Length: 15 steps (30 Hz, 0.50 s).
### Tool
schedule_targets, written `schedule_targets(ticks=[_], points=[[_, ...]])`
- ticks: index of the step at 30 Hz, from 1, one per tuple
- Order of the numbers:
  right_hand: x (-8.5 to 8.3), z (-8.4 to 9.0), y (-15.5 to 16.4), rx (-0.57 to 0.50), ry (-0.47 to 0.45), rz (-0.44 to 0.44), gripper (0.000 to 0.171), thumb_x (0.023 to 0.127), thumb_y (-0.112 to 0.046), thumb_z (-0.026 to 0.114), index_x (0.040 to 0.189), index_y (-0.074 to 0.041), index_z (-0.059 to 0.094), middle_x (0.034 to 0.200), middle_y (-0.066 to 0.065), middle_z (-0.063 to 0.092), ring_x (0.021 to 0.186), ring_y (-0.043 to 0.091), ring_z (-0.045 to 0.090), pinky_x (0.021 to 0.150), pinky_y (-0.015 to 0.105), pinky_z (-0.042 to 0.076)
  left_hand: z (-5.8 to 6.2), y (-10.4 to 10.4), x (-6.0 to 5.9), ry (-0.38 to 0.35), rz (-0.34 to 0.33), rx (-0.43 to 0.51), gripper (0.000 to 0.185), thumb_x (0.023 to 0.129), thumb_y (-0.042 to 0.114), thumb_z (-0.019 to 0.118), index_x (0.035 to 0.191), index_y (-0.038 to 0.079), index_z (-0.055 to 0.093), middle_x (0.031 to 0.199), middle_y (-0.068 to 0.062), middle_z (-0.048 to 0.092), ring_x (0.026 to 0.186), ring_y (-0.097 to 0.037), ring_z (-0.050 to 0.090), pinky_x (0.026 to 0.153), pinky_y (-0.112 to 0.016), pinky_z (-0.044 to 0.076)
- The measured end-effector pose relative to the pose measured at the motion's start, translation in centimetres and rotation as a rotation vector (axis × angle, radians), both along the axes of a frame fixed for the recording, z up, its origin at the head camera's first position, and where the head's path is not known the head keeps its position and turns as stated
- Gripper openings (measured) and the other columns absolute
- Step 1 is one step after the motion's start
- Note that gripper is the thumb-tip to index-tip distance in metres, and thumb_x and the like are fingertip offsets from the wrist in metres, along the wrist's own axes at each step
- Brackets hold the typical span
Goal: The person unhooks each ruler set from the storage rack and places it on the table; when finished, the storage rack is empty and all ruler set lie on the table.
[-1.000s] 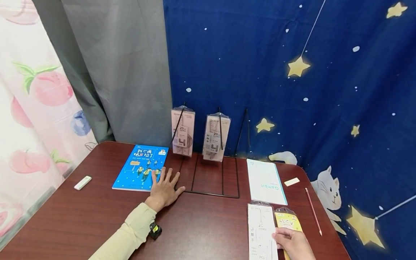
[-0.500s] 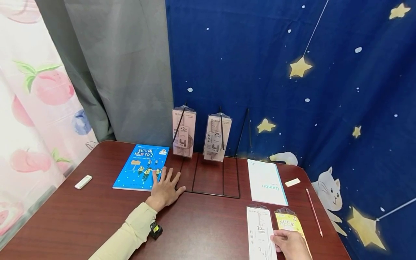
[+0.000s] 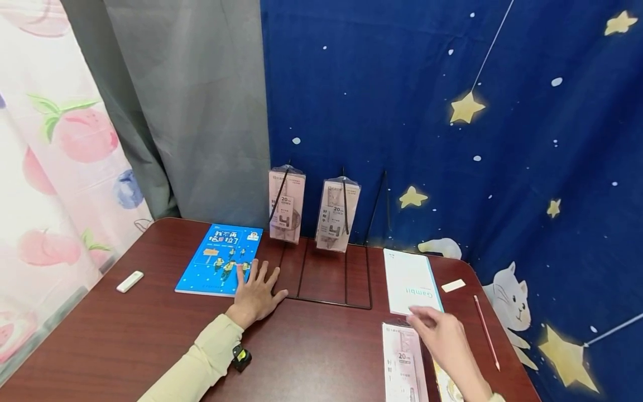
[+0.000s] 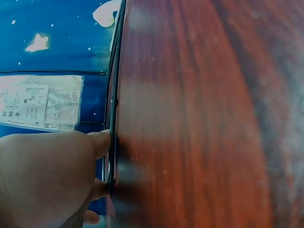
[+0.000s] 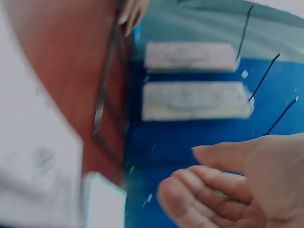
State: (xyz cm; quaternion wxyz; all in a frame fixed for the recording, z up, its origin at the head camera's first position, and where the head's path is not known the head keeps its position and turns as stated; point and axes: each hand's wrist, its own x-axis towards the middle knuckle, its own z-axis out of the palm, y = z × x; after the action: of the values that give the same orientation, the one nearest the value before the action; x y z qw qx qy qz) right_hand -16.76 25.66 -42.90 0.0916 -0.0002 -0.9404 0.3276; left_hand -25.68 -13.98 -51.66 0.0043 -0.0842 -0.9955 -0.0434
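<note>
My left hand lies flat and spread on the table, fingertips on the near corner of the blue book and thumb beside the black wire rack. The left wrist view shows this hand against the rack's base wire. My right hand hovers blurred above the table's right front with loosely extended fingers and holds nothing; its empty palm shows in the right wrist view. Just left of it lies a pinkish ruler packet. A yellow packet is mostly hidden under the wrist.
Two ruler packets hang on the rack's upright hooks; a third hook is bare. A white "Gambit" notebook, a white eraser and a red pencil lie at the right. A white stick eraser lies at the left. Curtains close off the back.
My right hand has let go of the packets at the front edge and lifted up and away toward the notebook. The left hand has stayed put.
</note>
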Motion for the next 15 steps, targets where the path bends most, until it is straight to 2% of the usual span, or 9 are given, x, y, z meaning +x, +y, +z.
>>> schedule_targets(ticks=[4,10,12,15], points=[[-2.9,1.6,-2.1,-0.078,0.136,0.077,0.022,0.092,-0.019,0.080,0.112,-0.009,0.080,0.098,0.008,0.081,0.088,0.019,0.079,0.078,0.021,0.059,0.0,0.1,0.0,-0.007,0.006,0.002,0.068,0.105,0.055,0.048,0.159,0.015,0.042,0.166,-0.021,0.035,0.158,-0.046,0.020,0.122,-0.075,0.007],[-9.0,2.7,-4.7,-0.255,0.136,0.141,0.031,0.097,-0.027,0.075,0.123,-0.011,0.077,0.114,0.011,0.079,0.106,0.023,0.077,0.086,0.013,0.055,-0.4,0.0,0.0,-0.013,0.011,0.008,0.068,0.105,0.056,0.048,0.160,0.016,0.042,0.167,-0.021,0.034,0.159,-0.046,0.019,0.123,-0.075,0.006],[-10.9,2.8,-5.5,-0.333,0.158,0.166,0.031,0.097,-0.027,0.075,0.123,-0.010,0.076,0.116,0.014,0.078,0.106,0.020,0.077,0.086,0.011,0.054,-0.7,-0.1,-0.1,-0.002,0.011,-0.007,0.069,0.105,0.058,0.045,0.161,0.018,0.041,0.167,-0.020,0.034,0.159,-0.046,0.018,0.122,-0.075,0.006],[-13.4,2.8,-6.6,-0.441,0.186,0.195,0.031,0.097,-0.026,0.075,0.122,-0.008,0.076,0.121,0.016,0.077,0.102,0.006,0.075,0.087,0.009,0.053,-0.9,-0.1,-0.3,0.025,0.005,-0.017,0.069,0.105,0.060,0.044,0.160,0.019,0.042,0.167,-0.020,0.035,0.159,-0.046,0.020,0.121,-0.076,0.008]])
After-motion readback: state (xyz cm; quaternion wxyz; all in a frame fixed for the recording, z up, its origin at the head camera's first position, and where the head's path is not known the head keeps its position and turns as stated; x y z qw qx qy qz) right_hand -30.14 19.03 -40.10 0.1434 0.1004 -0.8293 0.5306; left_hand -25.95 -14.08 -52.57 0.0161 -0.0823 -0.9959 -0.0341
